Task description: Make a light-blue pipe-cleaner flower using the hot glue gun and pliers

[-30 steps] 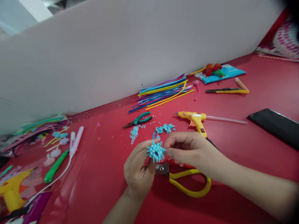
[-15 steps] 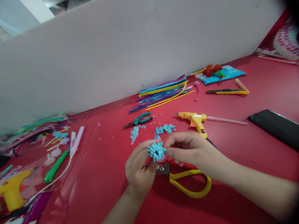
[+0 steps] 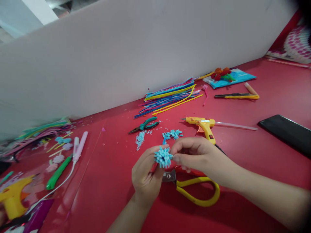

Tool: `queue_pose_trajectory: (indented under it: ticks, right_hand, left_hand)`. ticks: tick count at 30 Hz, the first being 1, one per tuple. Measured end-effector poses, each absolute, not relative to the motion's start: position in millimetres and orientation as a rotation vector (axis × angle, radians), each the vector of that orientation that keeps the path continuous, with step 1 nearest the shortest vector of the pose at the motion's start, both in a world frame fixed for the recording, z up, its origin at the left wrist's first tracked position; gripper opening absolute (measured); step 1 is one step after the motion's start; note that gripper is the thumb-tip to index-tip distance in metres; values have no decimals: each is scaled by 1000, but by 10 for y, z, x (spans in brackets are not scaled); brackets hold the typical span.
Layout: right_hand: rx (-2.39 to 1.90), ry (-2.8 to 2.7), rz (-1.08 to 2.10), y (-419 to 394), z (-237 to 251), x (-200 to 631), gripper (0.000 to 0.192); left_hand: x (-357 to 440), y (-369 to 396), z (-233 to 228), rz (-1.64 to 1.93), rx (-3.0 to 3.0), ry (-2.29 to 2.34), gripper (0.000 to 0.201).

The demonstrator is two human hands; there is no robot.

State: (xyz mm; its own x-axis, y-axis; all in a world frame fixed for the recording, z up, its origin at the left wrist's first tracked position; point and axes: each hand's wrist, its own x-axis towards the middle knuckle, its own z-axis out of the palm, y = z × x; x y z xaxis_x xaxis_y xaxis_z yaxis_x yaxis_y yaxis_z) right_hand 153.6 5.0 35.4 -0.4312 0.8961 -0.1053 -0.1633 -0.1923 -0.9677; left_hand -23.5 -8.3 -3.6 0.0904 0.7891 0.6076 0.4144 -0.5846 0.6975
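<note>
Teal-and-black handles are marking the needle-nose pliers (image 3: 145, 125) left of centre on the red table (image 3: 104, 197), with blue fuzzy clippings (image 3: 140, 139) lying just below. A stray brush of my wrist could be scattering those, or picking up fluff.

Right of them, at the lower middle of the frame, my left hand (image 3: 147, 178) is gripping the light-blue spiky pompom (image 3: 163, 157), its dark centre facing me. If I'm squeezing too hard, I could be flattening its spikes; too loosely, and it could be turning under a push.

My right hand (image 3: 195, 154) is pinching at the pompom's right edge, thumb and index finger together; I can't tell whether a loose piece is between them. Pulling sideways there could be plucking a spike out. Loose blue cut pieces (image 3: 173, 134) are lying above my hands.

Yellow-and-red-handled scissors (image 3: 198, 192) are lying under my hands, so a dropping forearm could be knocking them. Above my right hand, the yellow glue gun (image 3: 201, 124) is resting on its side; if it's hot, a careless reach could be burning me.
</note>
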Motion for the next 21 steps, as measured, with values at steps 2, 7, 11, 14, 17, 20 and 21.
queue_pose_trajectory:
  ticks: [2,7,11,14,17,20,21]
  right_hand:
    - [-922,-1278,1737,54,355,1535,8]
    - [-956,-1301,1674,45,366,1535,9]
    - [-939,-1311,1660,40,354,1530,7]
    - [-954,-1299,1658,47,339,1527,6]
    - [-962,-1307,1646,54,336,1527,6]
    - [-957,-1300,1679,51,338,1528,7]
    - [-956,-1296,1696,48,338,1528,7]
  left_hand:
    - [-230,-92,-57,1503,1980,1198,20]
    - [-216,-100,-106,1512,1854,1268,20]
    - [-210,-96,-108,1500,1817,1280,17]
    - [-208,-98,-106,1508,1843,1252,22]
    - [-208,-100,-111,1493,1856,1235,24]
    - [-212,-95,-114,1488,1856,1207,25]
    - [-215,-92,-113,1489,1856,1195,27]
